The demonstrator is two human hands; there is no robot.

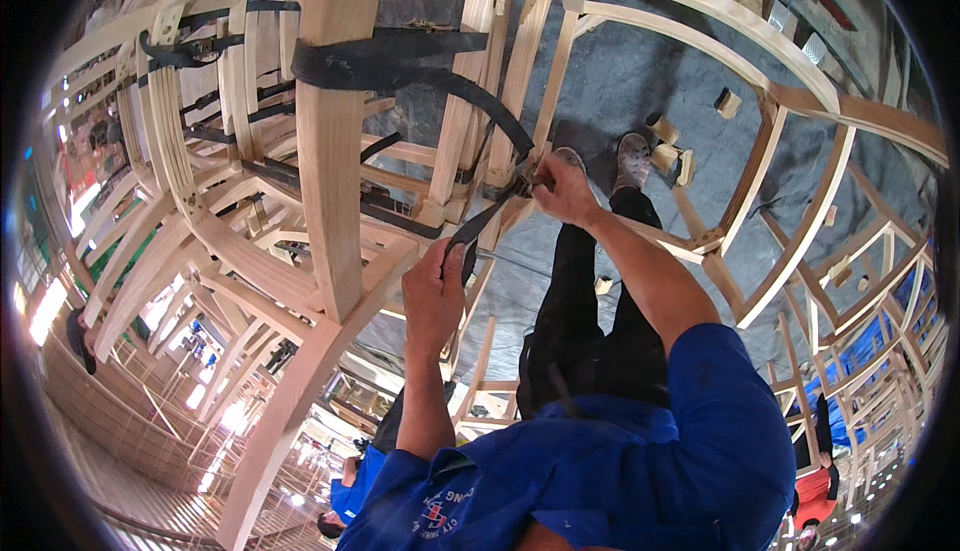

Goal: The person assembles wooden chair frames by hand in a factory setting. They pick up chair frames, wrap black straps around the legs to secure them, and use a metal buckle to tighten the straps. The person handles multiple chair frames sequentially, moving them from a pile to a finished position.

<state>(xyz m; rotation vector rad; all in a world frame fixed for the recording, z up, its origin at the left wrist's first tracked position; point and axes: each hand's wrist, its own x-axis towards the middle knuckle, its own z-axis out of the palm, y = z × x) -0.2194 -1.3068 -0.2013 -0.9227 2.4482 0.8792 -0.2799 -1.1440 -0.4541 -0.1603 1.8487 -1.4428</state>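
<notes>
A black webbing strap (400, 63) wraps around the pale wooden legs of a chair frame (335, 181). Its tail runs down from a metal buckle (522, 183) at the far legs. My left hand (434, 296) is closed on this tail, nearer to my body. At the buckle, the fingers of my right hand (565, 189) are bent and pinched around its side; part of the buckle is hidden behind them. Other black straps cross the frame's lower rails.
Stacked wooden chair frames (200, 251) crowd my left, and more frames (800, 151) stand to the right. Small wood blocks (665, 146) lie on the grey floor sheet (620, 61) near my shoes. Behind me are a person in blue (360, 481) and one in red (815, 496).
</notes>
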